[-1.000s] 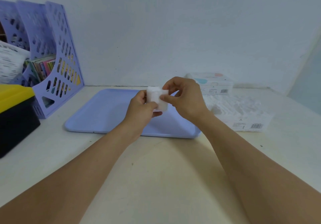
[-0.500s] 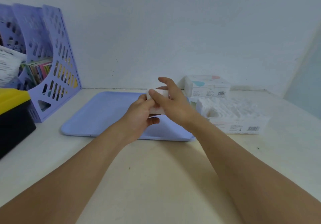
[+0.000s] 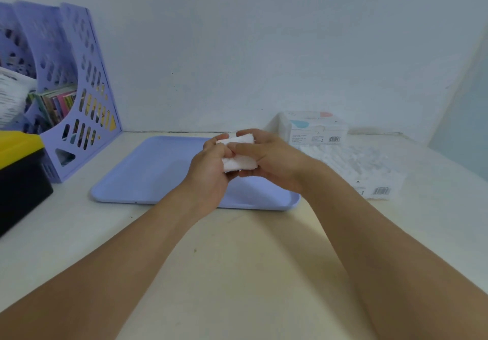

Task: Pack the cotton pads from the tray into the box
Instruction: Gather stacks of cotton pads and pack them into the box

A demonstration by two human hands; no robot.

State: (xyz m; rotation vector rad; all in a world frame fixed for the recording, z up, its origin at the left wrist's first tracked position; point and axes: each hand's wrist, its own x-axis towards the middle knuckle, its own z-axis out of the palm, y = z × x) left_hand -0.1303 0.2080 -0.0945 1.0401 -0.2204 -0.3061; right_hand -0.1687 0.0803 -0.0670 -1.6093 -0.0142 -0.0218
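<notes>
Head view: two hands grip one wad of pads (image 3: 239, 161) mid-frame over one tray (image 3: 148, 176).
Left hand (image 3: 211, 170) and right hand (image 3: 274, 164) clasp it; two boxes (image 3: 369, 178) right; beige table (image 3: 237, 260), white wall.

A lilac perforated magazine file (image 3: 87, 107) holding colourful booklets (image 3: 56, 102) stands on the table (image 3: 237, 260); a yellow-lidded black box (image 3: 18, 170) sits beside it.

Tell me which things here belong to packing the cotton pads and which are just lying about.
Part of the job:
cotton pads, held in both hands
left hand
right hand
tray
open box

Lying about:
file holder
yellow-lidded case
closed box
</notes>
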